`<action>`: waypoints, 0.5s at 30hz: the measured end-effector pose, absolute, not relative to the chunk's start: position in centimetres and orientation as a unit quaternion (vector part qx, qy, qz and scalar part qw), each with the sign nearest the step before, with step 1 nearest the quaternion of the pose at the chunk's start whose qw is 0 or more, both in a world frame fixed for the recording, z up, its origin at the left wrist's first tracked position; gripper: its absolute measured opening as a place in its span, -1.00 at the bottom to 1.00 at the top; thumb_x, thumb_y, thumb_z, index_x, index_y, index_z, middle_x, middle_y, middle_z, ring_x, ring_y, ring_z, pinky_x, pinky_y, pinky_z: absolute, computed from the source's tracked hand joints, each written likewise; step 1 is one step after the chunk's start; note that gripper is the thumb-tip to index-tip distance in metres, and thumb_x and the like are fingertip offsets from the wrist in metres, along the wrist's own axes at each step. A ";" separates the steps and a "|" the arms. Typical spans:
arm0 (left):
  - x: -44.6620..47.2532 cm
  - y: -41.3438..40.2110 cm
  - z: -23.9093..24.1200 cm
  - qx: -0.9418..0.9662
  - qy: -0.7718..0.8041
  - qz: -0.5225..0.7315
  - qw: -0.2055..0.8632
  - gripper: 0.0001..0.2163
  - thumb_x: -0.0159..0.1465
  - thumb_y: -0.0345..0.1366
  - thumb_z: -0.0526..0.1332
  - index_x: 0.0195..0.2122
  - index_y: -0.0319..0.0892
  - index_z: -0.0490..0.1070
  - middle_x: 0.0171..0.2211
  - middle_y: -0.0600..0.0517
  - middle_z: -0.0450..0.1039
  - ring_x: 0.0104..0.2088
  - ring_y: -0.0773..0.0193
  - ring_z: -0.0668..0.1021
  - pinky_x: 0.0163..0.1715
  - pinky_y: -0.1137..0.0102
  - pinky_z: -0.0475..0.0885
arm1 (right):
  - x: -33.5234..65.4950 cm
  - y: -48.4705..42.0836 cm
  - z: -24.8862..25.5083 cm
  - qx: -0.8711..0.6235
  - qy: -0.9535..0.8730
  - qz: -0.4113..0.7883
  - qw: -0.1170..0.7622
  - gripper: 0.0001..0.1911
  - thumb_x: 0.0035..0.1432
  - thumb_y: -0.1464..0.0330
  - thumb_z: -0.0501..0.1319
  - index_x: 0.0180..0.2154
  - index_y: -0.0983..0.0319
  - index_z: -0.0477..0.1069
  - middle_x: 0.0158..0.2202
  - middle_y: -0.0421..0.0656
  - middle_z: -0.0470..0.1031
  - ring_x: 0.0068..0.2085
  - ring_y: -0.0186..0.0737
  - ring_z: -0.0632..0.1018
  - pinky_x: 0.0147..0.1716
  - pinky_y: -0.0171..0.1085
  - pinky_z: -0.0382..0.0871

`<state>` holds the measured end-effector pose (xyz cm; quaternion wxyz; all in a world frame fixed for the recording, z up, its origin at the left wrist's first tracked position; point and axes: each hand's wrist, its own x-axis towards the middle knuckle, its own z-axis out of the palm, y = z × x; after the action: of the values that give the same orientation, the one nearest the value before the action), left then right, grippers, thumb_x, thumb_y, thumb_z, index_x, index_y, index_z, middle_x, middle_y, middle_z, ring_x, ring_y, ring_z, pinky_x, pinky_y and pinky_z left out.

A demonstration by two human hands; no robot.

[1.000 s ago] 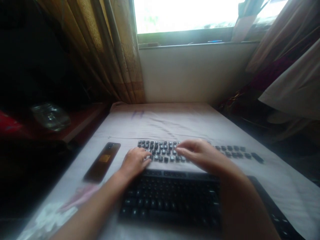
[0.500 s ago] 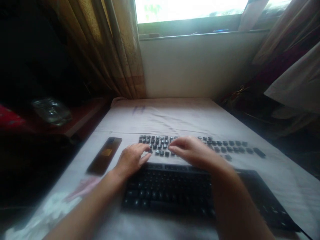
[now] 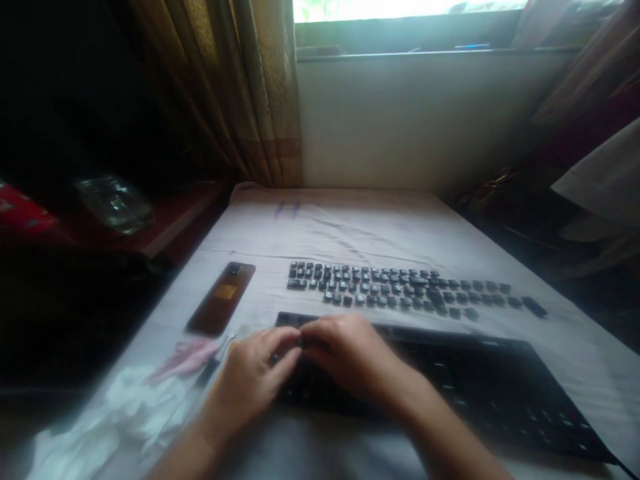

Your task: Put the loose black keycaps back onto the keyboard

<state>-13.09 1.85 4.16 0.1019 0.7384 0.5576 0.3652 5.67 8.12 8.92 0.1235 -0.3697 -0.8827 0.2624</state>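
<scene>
Black computer keyboard [image 3: 480,380] on the cloth-covered surface [image 3: 395,230], its long axis running left to right, with loose keycaps [image 3: 385,290] in rows just beyond its far edge. Left hand [image 3: 253,370] and right hand [image 3: 345,343] meet over its left end, fingertips narrowed about a small dark piece [image 3: 301,341]; which one grips it cannot be told.

The cloth-covered table [image 3: 370,227] in front of us is pale and creased, with purple marks [image 3: 287,210] near its far edge. 1 black keyboard [image 3: 480,373] lies across the near part, rows of loose keycaps [image 3: 396,289] just beyond. Left of those rests 1 phone [image 3: 220,300], back upward, near pink fabric [image 3: 185,359] and crumpled white material [image 3: 145,393]
</scene>
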 end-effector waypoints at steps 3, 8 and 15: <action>-12.8 1.2 3.3 0.736 0.549 0.373 0.131 -0.86 0.32 -0.28 0.19 -0.14 -0.06 0.51 -0.29 0.08 0.59 -0.32 0.29 0.62 -0.27 0.43 0.52 | 6.3 6.8 7.4 -0.387 -0.875 0.244 0.158 -0.81 0.19 0.45 0.23 -0.19 0.18 0.59 -0.27 -0.11 0.64 -0.28 -0.23 0.62 -0.27 -0.36 0.40; -12.3 0.8 2.5 0.765 0.517 0.364 0.125 -0.84 0.35 -0.33 0.18 -0.07 -0.06 0.47 -0.23 0.06 0.58 -0.24 0.29 0.61 -0.21 0.44 0.50 | 7.1 5.6 5.5 -0.387 -0.874 0.210 0.207 -0.83 0.20 0.43 0.21 -0.21 0.19 0.57 -0.28 -0.11 0.63 -0.30 -0.21 0.61 -0.29 -0.34 0.42; -13.4 -0.3 3.5 0.794 0.507 0.333 0.036 -0.80 0.39 -0.35 0.11 -0.02 -0.12 0.45 -0.22 0.00 0.52 -0.22 0.24 0.56 -0.19 0.37 0.47 | 7.0 5.5 4.5 -0.421 -0.850 0.201 0.243 -0.89 0.09 0.41 0.27 -0.30 0.19 0.56 -0.32 -0.10 0.59 -0.30 -0.17 0.57 -0.30 -0.26 0.41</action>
<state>-13.37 -0.28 3.54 0.0361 0.7945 0.5069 0.3326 6.97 5.51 4.45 0.2433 -0.4207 -0.8504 0.2015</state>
